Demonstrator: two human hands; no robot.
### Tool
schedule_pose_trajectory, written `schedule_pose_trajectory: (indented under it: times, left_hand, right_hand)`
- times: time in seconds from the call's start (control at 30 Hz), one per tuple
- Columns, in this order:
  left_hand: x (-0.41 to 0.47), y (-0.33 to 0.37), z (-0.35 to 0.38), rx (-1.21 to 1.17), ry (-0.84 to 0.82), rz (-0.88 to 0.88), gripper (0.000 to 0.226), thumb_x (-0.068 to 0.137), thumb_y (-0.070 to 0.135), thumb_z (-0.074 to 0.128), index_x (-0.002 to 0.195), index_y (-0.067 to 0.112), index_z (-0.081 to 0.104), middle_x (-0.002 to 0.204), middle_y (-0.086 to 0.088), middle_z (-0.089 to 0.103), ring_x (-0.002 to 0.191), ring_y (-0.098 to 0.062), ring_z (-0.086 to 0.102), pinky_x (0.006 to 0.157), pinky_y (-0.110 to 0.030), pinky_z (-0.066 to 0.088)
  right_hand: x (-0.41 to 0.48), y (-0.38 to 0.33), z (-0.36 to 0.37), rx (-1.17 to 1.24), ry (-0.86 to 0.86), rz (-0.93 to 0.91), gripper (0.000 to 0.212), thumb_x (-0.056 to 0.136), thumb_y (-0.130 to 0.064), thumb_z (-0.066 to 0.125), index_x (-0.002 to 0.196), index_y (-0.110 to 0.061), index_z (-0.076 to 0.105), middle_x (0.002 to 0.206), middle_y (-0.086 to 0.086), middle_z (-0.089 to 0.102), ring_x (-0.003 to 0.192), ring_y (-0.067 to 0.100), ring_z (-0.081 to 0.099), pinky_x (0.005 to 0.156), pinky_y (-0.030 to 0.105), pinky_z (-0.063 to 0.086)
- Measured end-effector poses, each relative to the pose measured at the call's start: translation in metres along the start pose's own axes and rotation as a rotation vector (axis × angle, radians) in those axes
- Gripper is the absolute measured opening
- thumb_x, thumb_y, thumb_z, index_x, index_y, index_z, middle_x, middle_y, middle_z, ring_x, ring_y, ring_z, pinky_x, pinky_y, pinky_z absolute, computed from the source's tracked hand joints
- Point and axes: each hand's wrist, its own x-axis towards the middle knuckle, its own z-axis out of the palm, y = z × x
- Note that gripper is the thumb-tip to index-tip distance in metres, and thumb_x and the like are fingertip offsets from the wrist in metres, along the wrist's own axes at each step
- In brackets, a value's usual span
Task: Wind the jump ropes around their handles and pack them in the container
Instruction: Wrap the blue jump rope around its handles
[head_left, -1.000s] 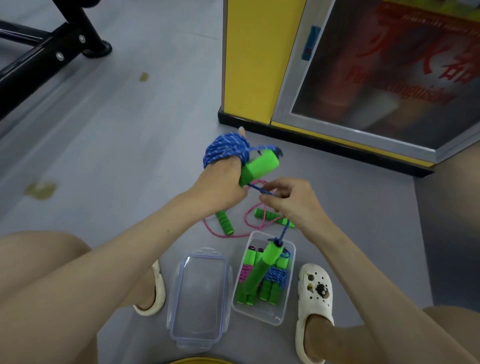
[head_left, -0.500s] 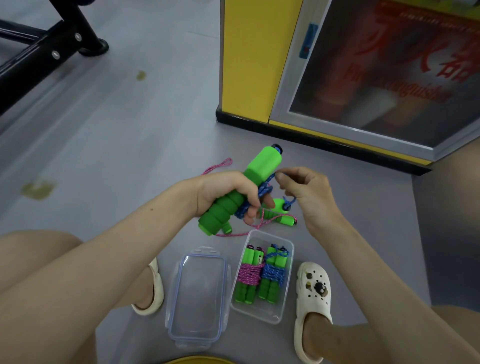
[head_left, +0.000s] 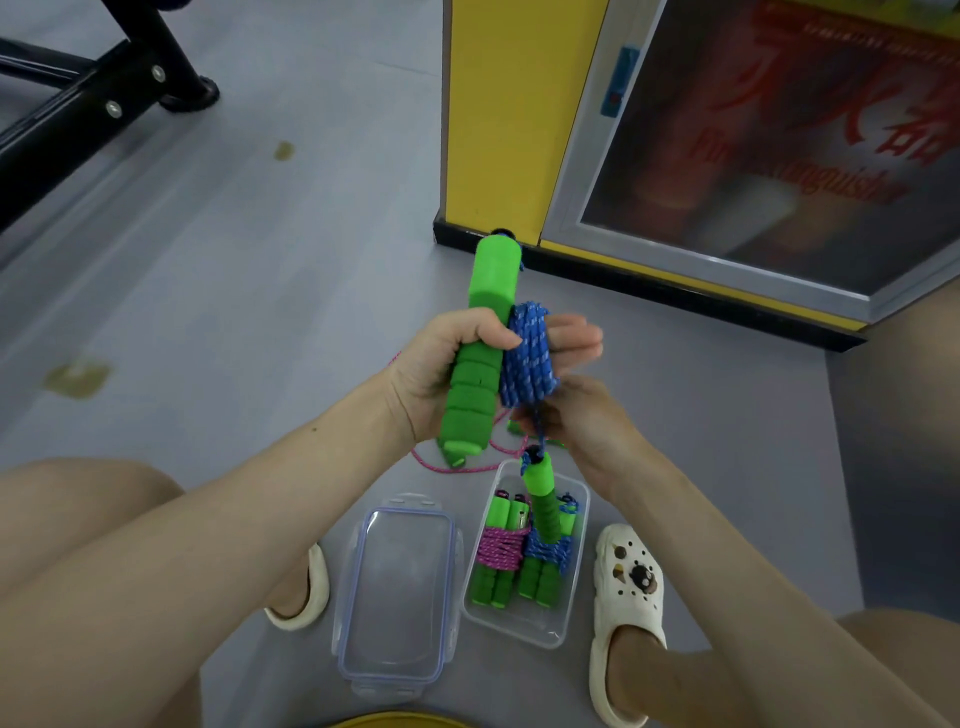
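Observation:
My left hand (head_left: 441, 364) grips a green foam handle (head_left: 480, 343) held upright, with a bundle of blue rope (head_left: 524, 358) looped over its fingers. My right hand (head_left: 582, 415) pinches the blue rope just below the bundle. The second green handle (head_left: 543, 493) hangs from that rope over the clear container (head_left: 574, 613). Inside the container lie two wound ropes, one pink (head_left: 501, 551) and one blue (head_left: 550, 553). A loose pink rope (head_left: 452, 467) lies on the floor behind my hands, mostly hidden.
The container's clear lid (head_left: 400, 592) lies on the floor to its left. My white sandals (head_left: 626, 618) flank both. A yellow cabinet (head_left: 509, 114) with a glass door stands ahead, and black metal legs (head_left: 93, 98) are at the far left.
My left hand turned the handle upright and the blue rope bundle shows on its fingers again. My right hand dropped below the bundle, and the second handle hangs over the container.

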Motion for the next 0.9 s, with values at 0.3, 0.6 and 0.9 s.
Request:
schedule_pose_trajectory:
  times: [0.3,0.6,0.9]
  left_hand:
    - [0.008,0.008,-0.003,0.416,0.459,0.04,0.061,0.058,0.007,0.054,0.118,-0.001,0.06,0.113,-0.004,0.068,0.104,-0.013,0.063,0.08,-0.019,0.05]
    - [0.006,-0.004,-0.003,1.429,0.497,-0.167,0.027,0.078,0.012,0.066,0.085,0.016,0.04,0.079,0.0,0.046,0.067,-0.014,0.046,0.054,-0.026,0.036]
    - [0.008,-0.005,-0.008,1.589,0.438,-0.221,0.029,0.077,0.007,0.066,0.073,0.016,0.038,0.072,-0.001,0.046,0.062,-0.014,0.046,0.051,-0.024,0.034]
  right_hand:
    - [-0.003,0.003,-0.001,-0.321,-0.109,-0.039,0.018,0.092,-0.019,0.059,0.078,-0.013,0.069,0.064,0.004,0.062,0.049,0.011,0.045,0.053,0.025,0.037]
    - [0.001,0.0,-0.004,-0.41,-0.043,-0.151,0.012,0.084,0.0,0.063,0.093,0.003,0.07,0.076,0.017,0.067,0.06,0.013,0.058,0.058,0.017,0.047]
    - [0.001,-0.002,-0.01,-0.422,0.06,-0.192,0.007,0.084,-0.006,0.063,0.082,-0.002,0.067,0.072,0.005,0.059,0.067,0.013,0.05,0.062,0.023,0.039]
